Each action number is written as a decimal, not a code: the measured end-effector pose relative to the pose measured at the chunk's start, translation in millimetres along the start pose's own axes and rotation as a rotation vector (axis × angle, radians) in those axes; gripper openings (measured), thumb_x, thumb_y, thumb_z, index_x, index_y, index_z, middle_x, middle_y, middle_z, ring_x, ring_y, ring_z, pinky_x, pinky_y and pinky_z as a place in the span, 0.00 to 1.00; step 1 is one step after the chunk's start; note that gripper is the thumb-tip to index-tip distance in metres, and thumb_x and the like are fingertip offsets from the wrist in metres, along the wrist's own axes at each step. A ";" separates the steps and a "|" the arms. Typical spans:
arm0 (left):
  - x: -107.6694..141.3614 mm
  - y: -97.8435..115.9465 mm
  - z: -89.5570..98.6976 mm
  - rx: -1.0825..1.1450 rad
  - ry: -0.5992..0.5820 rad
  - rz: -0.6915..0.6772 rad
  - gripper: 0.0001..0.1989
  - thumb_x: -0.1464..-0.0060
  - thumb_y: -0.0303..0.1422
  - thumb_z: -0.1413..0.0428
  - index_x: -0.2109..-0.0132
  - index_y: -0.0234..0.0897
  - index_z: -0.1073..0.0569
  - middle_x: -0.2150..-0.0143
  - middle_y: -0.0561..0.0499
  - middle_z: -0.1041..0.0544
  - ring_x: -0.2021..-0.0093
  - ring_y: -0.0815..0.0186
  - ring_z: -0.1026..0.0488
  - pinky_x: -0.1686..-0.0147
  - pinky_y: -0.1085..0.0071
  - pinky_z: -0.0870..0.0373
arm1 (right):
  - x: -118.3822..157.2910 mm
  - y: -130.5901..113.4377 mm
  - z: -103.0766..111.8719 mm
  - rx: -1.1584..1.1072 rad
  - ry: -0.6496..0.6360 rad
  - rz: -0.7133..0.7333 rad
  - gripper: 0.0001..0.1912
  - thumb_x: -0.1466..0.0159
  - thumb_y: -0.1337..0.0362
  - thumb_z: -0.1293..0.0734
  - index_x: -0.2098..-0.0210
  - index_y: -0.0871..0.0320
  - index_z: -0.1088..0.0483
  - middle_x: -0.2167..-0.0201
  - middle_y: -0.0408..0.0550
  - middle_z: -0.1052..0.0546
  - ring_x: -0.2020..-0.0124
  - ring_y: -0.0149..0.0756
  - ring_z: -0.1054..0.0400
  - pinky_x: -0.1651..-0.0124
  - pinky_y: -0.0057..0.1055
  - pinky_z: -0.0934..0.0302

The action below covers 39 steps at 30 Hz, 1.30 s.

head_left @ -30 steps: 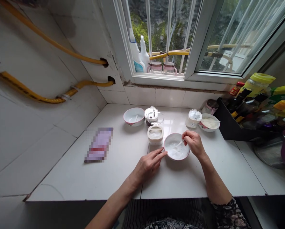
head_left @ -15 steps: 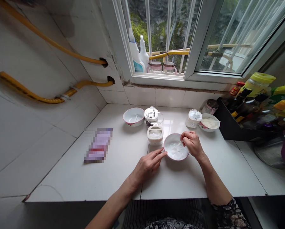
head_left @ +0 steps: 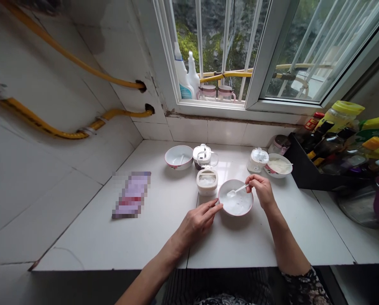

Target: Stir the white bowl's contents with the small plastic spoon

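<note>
A white bowl with a pink rim (head_left: 240, 207) stands on the counter with whitish, wet-looking contents. My left hand (head_left: 199, 222) holds it at the left rim, fingertips pinching the edge. Between the fingers of my right hand (head_left: 261, 190) is the handle of a small white spoon (head_left: 232, 193), its scoop hanging over the bowl. Just behind the bowl sits an uncovered seasoning jar (head_left: 207, 194) with white grains in it. Behind that jar is another seasoning jar (head_left: 202, 153) with a white top and dark contents.
An extra bowl (head_left: 178, 166) with a spoon inside stands at the back left. Back right are a lidded jar (head_left: 258, 159) and a bowl of white food (head_left: 277, 173). A black bottle box (head_left: 306, 180) borders the right side. A blurred purple packet (head_left: 132, 195) lies left.
My right hand has lifted the spoon out of the bowl's contents, so its scoop now shows above them. My left hand keeps its place at the rim.
</note>
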State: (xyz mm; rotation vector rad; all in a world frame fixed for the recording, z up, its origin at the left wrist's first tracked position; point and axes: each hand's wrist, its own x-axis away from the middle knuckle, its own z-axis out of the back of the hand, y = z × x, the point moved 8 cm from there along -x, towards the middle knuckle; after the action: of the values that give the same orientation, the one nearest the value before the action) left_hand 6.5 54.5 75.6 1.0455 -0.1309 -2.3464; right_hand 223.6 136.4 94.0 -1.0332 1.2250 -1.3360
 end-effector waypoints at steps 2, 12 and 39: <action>-0.2 0.1 0.0 0.002 0.007 0.000 0.23 0.38 0.18 0.53 0.39 0.35 0.31 0.44 0.39 0.23 0.45 0.60 0.23 0.51 0.65 0.19 | -2.0 0.9 -0.3 -0.034 -0.002 -0.018 0.06 0.52 0.63 0.38 0.79 0.56 0.30 0.88 0.41 0.30 0.82 0.32 0.38 0.72 0.31 0.39; 2.6 -2.3 -3.3 -0.012 0.023 0.011 0.22 0.37 0.19 0.53 0.39 0.35 0.31 0.45 0.40 0.23 0.46 0.60 0.22 0.52 0.65 0.19 | 16.7 -42.3 -44.3 0.159 0.010 0.383 0.07 0.35 0.60 0.38 0.64 0.55 0.29 0.70 0.48 0.20 0.66 0.39 0.26 0.53 0.40 0.36; 0.7 -1.4 -0.3 0.015 0.010 0.013 0.25 0.38 0.18 0.53 0.37 0.38 0.32 0.44 0.41 0.23 0.45 0.61 0.23 0.50 0.65 0.20 | 10.2 -15.1 -14.2 0.237 -0.075 0.176 0.07 0.49 0.65 0.41 0.79 0.55 0.32 0.87 0.40 0.31 0.80 0.33 0.38 0.68 0.32 0.40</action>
State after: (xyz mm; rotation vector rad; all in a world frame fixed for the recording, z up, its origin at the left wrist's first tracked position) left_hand 5.7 55.3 74.5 1.0600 -0.1521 -2.3316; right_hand 206.5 127.8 106.9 -0.7824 1.0478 -1.2587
